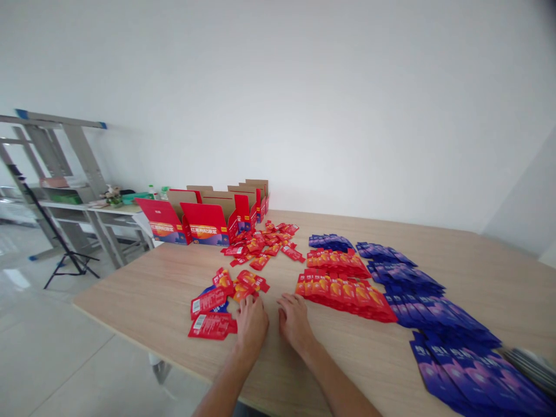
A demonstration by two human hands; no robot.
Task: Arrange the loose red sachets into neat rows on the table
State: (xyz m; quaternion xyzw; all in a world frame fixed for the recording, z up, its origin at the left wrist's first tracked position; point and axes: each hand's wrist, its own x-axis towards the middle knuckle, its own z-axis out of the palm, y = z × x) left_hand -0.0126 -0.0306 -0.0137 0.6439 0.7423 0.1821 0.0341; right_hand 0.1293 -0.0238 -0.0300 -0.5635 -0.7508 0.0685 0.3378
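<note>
My left hand [252,321] bends its fingers down onto a red pouch [241,293] at the near side of a small loose pile. In that pile, red pouches lie over a blue pouch [220,307], and one barcoded red pouch [212,326] lies flat beside my left wrist. My right hand [297,321] rests on the tabletop with loosely bent fingers and nothing visible in them. Its fingertips are close to the left end of a front row of overlapping red pouches [345,292]. A second red row [337,262] lies behind it.
Open red cartons [206,225] stand at the table's far left, with a heap of loose red pouches [264,240] before them. Overlapping blue pouches [434,310] form several rows on the right. Beyond the wooden table [143,295] are a tripod [72,255] and a side desk [113,217].
</note>
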